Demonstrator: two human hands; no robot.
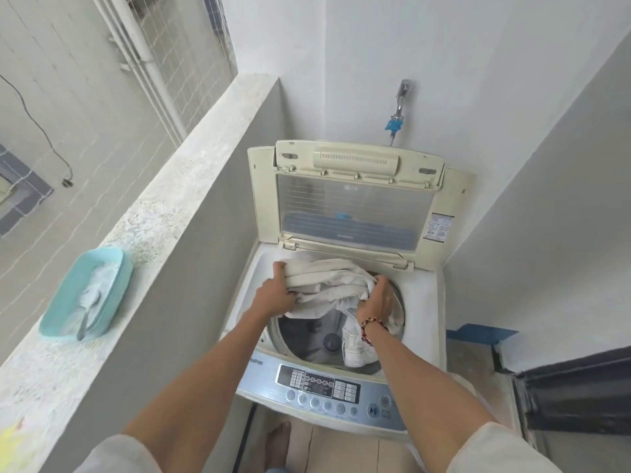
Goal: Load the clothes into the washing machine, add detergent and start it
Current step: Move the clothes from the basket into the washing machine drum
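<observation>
Head camera, looking down: two bare forearms reach forward over the control panel [333, 387] of a top-loading washing machine [423, 322] whose lid [351, 206] stands propped upright at the back. Both hands are at the mouth of the drum [307, 331]. The left hand [278, 293] is closed on the folded left end of a bundle of off-white clothes [327, 278], and the right hand [377, 303], a red bead bracelet [370, 327] at its wrist, grips the bunched right end. The bundle sits half over the rim at the far side of the opening, one stitched, denim-like piece trailing down into the tub, which otherwise looks nearly empty.

The loading step appears to be in hand. Done well, the cloth would be pushed clear of the rim and spread loosely around the central hub rather than dropped as one wad, with no hem left caught under the lid.

Away to the left, on the concrete ledge [191, 186], a turquoise tub [116, 278] holds white powder, probably the detergent, and a spoon [87, 314]. On the far wall above the machine is a tap [399, 104].
</observation>
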